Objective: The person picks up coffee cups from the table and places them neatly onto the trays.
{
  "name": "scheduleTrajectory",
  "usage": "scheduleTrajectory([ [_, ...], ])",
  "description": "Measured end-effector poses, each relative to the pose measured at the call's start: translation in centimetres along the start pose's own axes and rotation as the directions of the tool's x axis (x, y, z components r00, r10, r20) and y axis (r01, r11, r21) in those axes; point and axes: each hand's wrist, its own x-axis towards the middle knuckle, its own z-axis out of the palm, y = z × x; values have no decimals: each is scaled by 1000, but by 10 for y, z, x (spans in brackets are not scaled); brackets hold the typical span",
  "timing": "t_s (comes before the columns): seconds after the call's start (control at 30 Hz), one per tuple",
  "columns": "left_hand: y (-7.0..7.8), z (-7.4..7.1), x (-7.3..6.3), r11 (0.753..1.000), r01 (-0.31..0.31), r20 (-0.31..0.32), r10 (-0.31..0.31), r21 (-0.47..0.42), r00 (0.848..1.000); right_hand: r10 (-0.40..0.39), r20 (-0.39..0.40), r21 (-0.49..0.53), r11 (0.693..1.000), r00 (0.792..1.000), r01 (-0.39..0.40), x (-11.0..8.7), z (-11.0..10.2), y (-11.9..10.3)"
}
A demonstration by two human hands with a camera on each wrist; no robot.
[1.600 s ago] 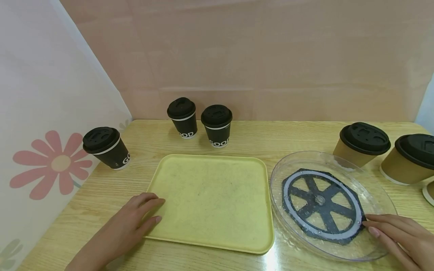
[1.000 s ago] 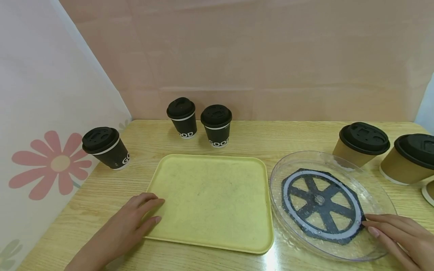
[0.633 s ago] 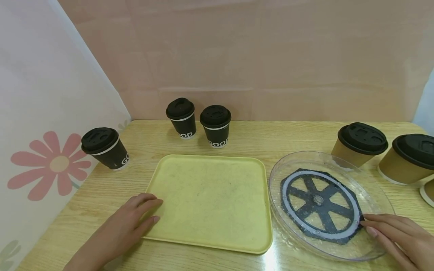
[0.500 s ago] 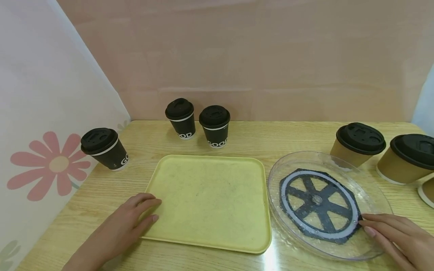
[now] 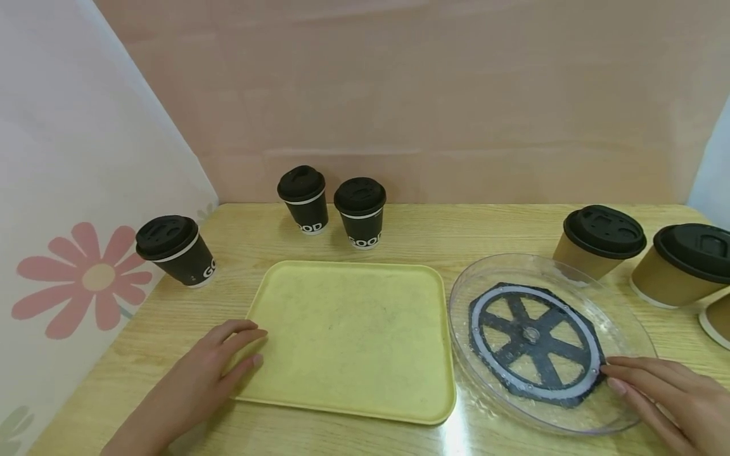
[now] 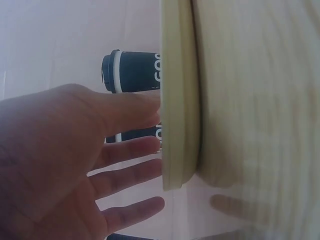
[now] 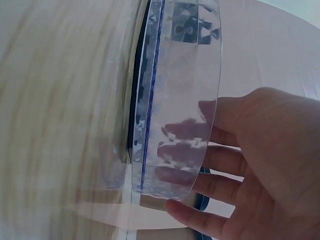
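Observation:
My left hand reaches over the left edge of a yellow rectangular tray, fingers loosely extended. In the left wrist view its fingertips are right at the rim of the tray. To the right, a clear round turntable with a dark spoked base sits on the table beside the tray. My right hand lies over the turntable's near right rim, fingers slightly bent and pointing inward. Through the clear wall of the turntable, the right wrist view shows those fingers on its inner side.
One black lidded paper cup stands at the left and two more, including a middle one, behind the tray. Brown cups with black lids stand behind and right of the turntable. A pinkish screen closes the back.
The left hand has shifted slightly up and left at the tray's edge. The whole head view has drifted a little. The right hand stays at the turntable's rim.

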Motion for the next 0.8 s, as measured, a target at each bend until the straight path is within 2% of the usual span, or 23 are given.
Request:
scheduleTrajectory([
  [0.33,0,-3,3,1000,10,-26,-10,-4,1000,-56,-3,-28,998,998,56,2,-3,6],
  [0.47,1,-3,1,1000,15,-40,-15,4,999,-35,-6,-51,998,999,35,2,-3,4],
  [0.8,-3,-3,1,1000,2,-88,0,22,996,-130,-23,-8,992,991,129,6,-6,-2],
])
